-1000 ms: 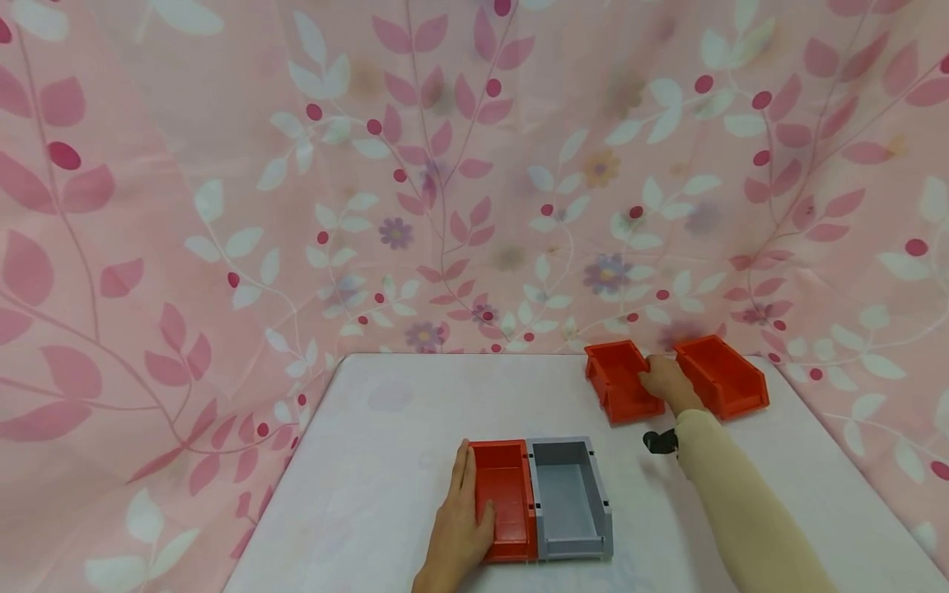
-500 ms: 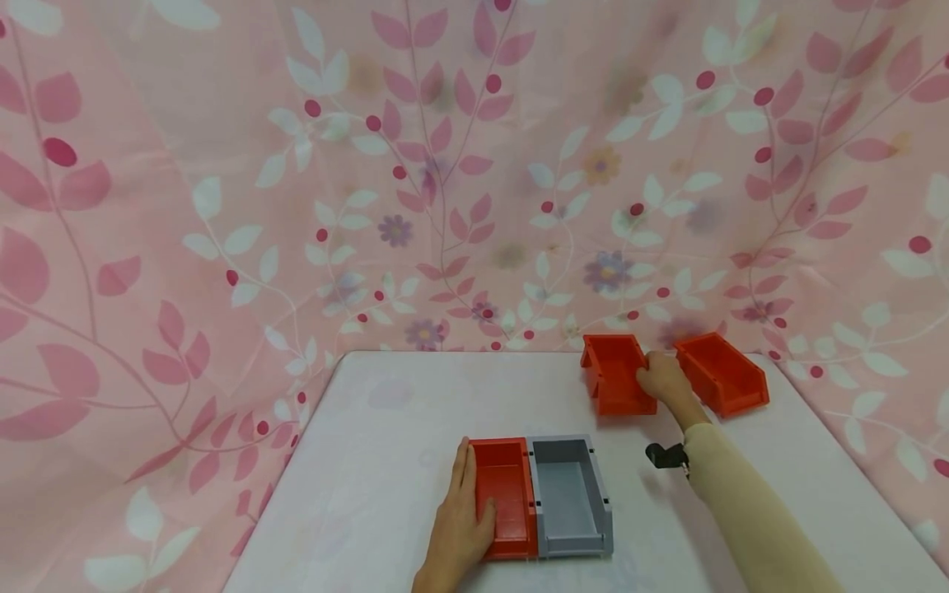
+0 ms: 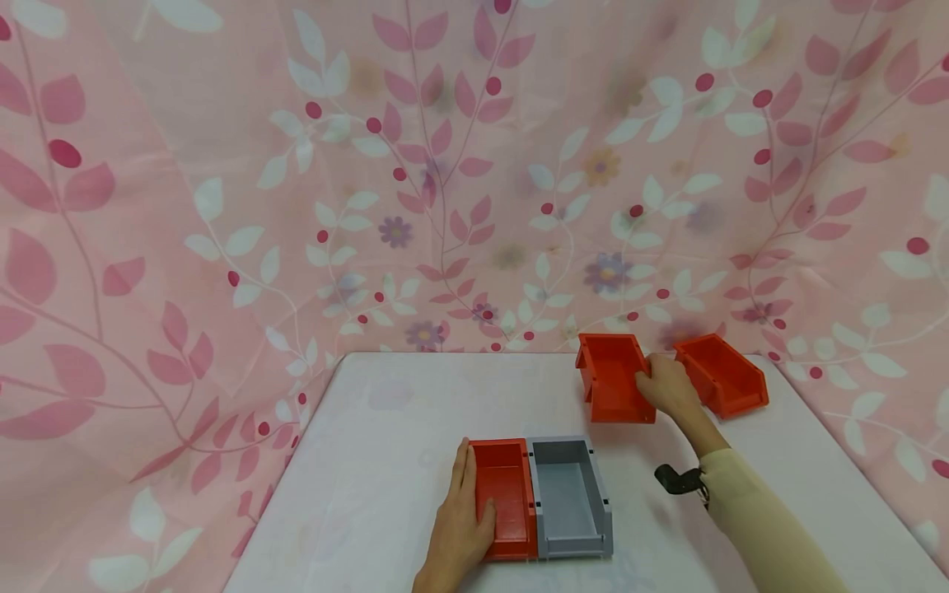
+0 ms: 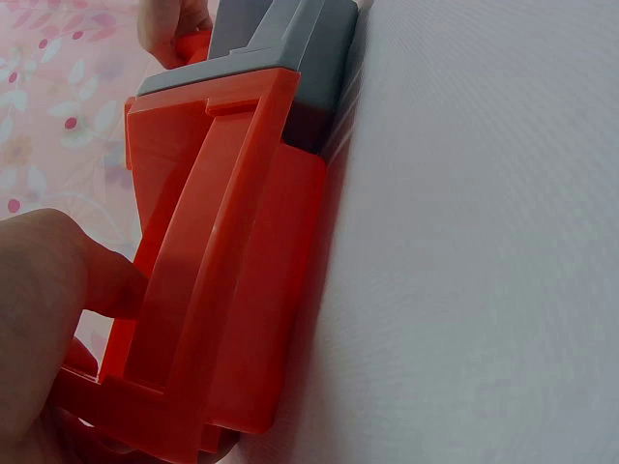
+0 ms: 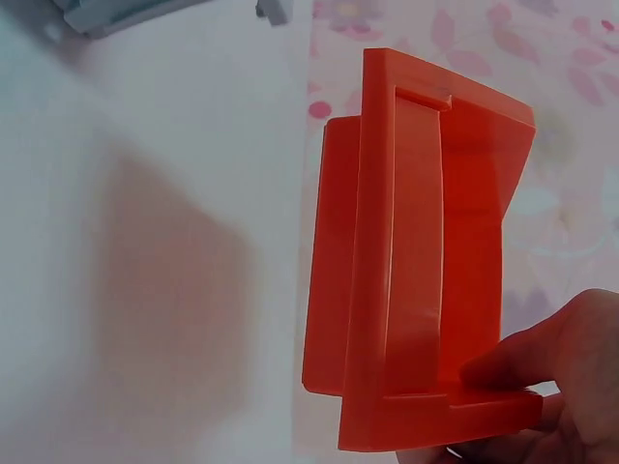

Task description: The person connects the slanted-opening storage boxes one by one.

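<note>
- Right hand pinched the raised bin, far right over the table.
- Left hand clamped the near bin, which touched the grey bin.
- A level, firm carry seemed wise.

The near-left rectangular plastic bin is red, the near-right rectangular plastic bin grey, both far plastic bins red, the table white, the leaf-and-flower-printed sheet pink.
</note>
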`<action>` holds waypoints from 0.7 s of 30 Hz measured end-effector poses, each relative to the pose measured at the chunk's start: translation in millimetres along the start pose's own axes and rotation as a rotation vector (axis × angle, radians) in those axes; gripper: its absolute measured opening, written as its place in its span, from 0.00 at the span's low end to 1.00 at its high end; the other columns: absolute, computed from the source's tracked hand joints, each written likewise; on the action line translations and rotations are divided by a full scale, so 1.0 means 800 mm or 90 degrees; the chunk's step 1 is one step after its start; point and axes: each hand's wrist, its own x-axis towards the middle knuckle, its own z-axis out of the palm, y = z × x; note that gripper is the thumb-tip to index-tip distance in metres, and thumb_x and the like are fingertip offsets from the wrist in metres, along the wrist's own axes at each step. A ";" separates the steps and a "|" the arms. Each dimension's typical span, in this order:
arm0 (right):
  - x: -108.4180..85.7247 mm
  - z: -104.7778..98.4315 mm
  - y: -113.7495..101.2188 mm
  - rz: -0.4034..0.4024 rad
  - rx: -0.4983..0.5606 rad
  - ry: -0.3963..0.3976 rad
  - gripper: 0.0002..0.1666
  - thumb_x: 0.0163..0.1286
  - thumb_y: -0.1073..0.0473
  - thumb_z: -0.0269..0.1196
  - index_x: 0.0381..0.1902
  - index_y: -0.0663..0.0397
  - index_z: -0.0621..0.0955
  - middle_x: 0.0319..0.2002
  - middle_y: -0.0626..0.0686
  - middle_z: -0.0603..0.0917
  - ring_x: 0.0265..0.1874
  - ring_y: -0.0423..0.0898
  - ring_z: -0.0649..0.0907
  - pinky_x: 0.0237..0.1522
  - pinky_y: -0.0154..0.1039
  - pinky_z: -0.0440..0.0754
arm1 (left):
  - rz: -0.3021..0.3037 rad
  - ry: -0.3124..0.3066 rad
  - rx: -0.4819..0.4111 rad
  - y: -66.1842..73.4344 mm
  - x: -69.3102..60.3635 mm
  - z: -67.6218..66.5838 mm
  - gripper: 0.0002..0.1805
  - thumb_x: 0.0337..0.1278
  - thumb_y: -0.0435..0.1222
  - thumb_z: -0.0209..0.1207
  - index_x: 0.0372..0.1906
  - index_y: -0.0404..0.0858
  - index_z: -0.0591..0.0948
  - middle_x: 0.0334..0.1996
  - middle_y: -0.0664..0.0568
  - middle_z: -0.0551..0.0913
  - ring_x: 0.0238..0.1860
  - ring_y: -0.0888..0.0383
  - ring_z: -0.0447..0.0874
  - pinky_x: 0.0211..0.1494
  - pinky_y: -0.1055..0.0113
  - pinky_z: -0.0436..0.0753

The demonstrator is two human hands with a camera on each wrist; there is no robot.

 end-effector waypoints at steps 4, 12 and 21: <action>-0.016 -0.004 -0.009 -0.017 -0.007 0.017 0.19 0.73 0.62 0.57 0.52 0.76 0.77 0.37 0.64 0.84 0.30 0.55 0.83 0.37 0.51 0.88 | -0.002 0.002 0.004 0.001 0.000 -0.001 0.53 0.61 0.35 0.69 0.84 0.37 0.51 0.84 0.49 0.46 0.23 0.70 0.69 0.39 0.70 0.85; -0.044 -0.011 -0.022 -0.064 -0.002 0.042 0.18 0.72 0.65 0.58 0.50 0.78 0.78 0.36 0.66 0.85 0.27 0.54 0.83 0.33 0.52 0.89 | -0.005 -0.001 -0.010 0.002 0.003 -0.004 0.52 0.62 0.34 0.68 0.84 0.37 0.50 0.84 0.50 0.46 0.20 0.67 0.68 0.33 0.73 0.82; -0.072 -0.016 -0.024 -0.084 -0.014 0.063 0.16 0.72 0.64 0.59 0.47 0.77 0.79 0.31 0.61 0.84 0.24 0.49 0.81 0.29 0.49 0.88 | -0.013 -0.009 -0.011 0.003 0.003 -0.007 0.51 0.64 0.34 0.66 0.85 0.38 0.49 0.84 0.51 0.45 0.17 0.66 0.67 0.31 0.73 0.81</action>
